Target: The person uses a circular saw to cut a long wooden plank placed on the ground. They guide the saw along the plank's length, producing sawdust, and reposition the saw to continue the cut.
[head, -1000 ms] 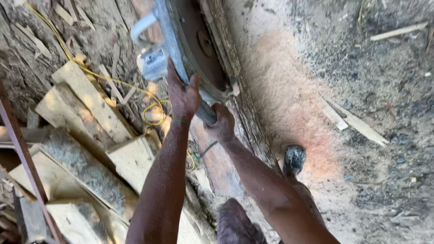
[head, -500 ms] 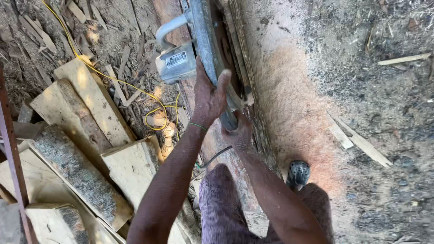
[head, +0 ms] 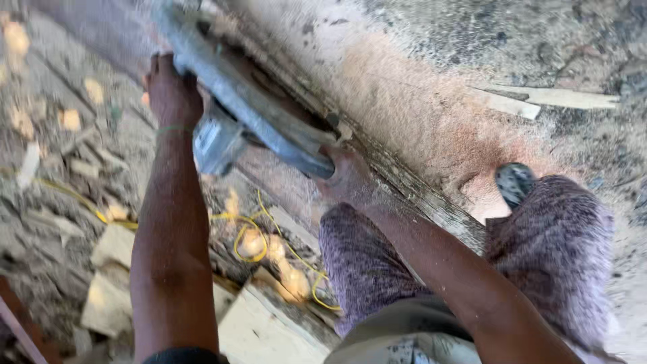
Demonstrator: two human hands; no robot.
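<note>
Left hand: the left hand is gripping the far-left side of the power saw, its fingers curled and pressed together over the tool's grey housing; a thin green band is sitting on the wrist.
Right hand: the right hand is wrapping closed around the near end of the saw, at the rear of its long grey body; the fingertips are hidden under the tool.
Power saw: a large grey, dusty machine is lying slantwise across the middle of the view, far left to near right, resting against the timber beam. A boxy grey motor part is hanging from its left side, just beside the left forearm. Whether the blade is turning cannot be told, as the picture is blurred.
Timber beam: a long, weathered piece of wood is running diagonally under the saw, from far left to near right, passing between the person's legs.
Sawdust: pale orange sawdust is covering the ground just right of the beam.
Yellow cord: a thin yellow cord is looping over the ground near the left of the beam.
Wood offcuts: pale wood offcuts are lying at the near left, below the left arm.
Foot: a dark shoe is standing on the sawdust at the right.
</note>
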